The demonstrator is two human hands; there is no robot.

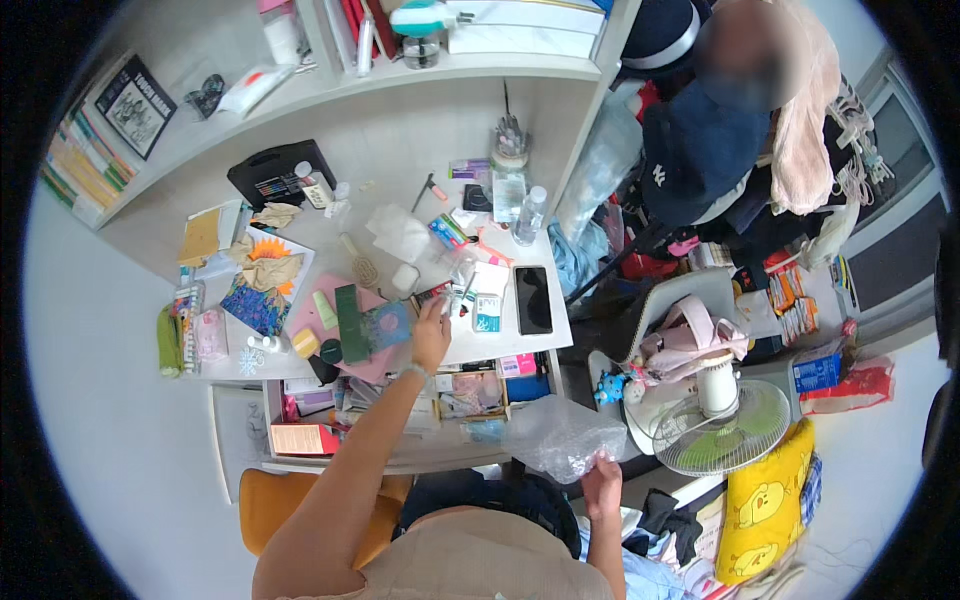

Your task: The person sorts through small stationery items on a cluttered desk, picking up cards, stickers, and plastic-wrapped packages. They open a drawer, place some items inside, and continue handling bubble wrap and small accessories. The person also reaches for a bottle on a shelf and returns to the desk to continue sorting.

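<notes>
My left hand (431, 334) reaches over the desk's front part. Its fingertips are at a small item near a dark narrow box (429, 294); whether they grip it is hidden. To its left lie a blue packet (386, 324), a dark green box (351, 322) and a pink flat case (315, 296). On its right are a small white-and-blue box (487, 313) and a black smartphone (534, 300). My right hand (602, 480), low on the right beyond the drawer, holds a clear bubble-wrap bag (566, 436) by its edge.
Below the desktop (480, 341), an open drawer (457, 450) holds boxes and packets. A clear bottle (530, 217) stands at the desk's right side. An orange chair (277, 510) is at lower left. To the right are a fan (720, 431), a pink bag (686, 337) and a yellow cushion (765, 510).
</notes>
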